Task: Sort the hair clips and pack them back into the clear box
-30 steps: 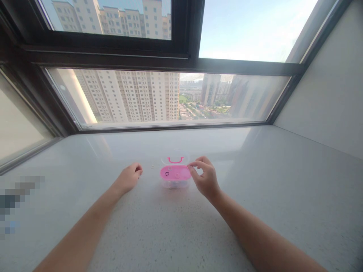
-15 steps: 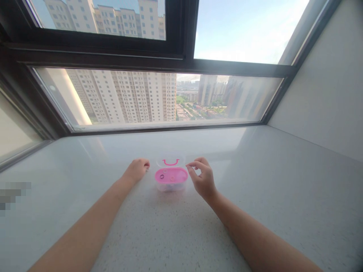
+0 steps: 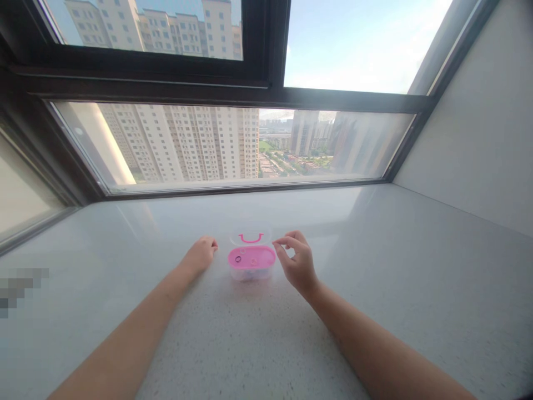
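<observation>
A small oval box [image 3: 251, 274] with clear sides stands on the pale speckled surface, a pink tray [image 3: 262, 257] set in its top. On the tray lie a dark ring [image 3: 238, 259] and a pale pinkish ring [image 3: 254, 261]. Just behind it rests a clear lid with a pink handle [image 3: 251, 241]. My left hand [image 3: 200, 254] is closed, resting left of the box and apart from it; what its fingers hold, if anything, is hidden. To the right of the box, my right hand [image 3: 297, 261] pinches thumb and forefinger together near the tray's rim; anything between the tips is too small to name.
The speckled white sill [image 3: 250, 344] runs back to a large window with a dark frame [image 3: 250, 189]. A white wall [image 3: 478, 139] closes off the right side. A blurred-out patch [image 3: 20, 286] covers something at the left edge.
My left hand has shifted slightly down and left, and the small pale spot by its fingertips no longer shows. The right hand and the box look almost unchanged.
</observation>
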